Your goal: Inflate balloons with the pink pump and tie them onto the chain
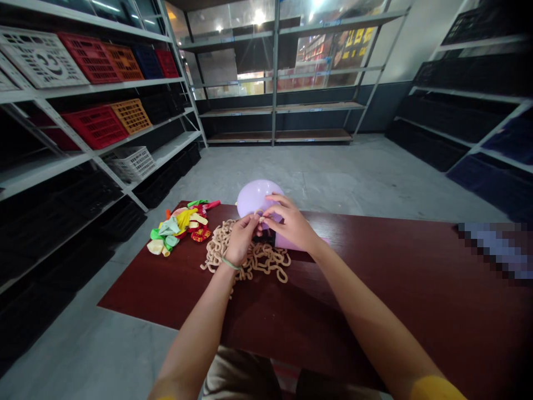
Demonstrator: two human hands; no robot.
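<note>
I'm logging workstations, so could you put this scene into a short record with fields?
left hand: fingertips pinching a tan strand
right hand: fingertips meeting the left's at that strand
behind hands: inflated lilac balloon
below hands: heap of looped tan cord
far left of table: limp balloons, mixed colours
surface: dark red table
left wrist: green band
background: shelves with crates
unclear: dark item under the hands

The dark red-brown worktop [400, 278] bears limp, mixed-colour balloons [182, 221] at its far left corner, a tangled heap of tan looped cord [266, 260] just to their right, and a pixelated bluish shape [497, 249] toward its right end
</note>
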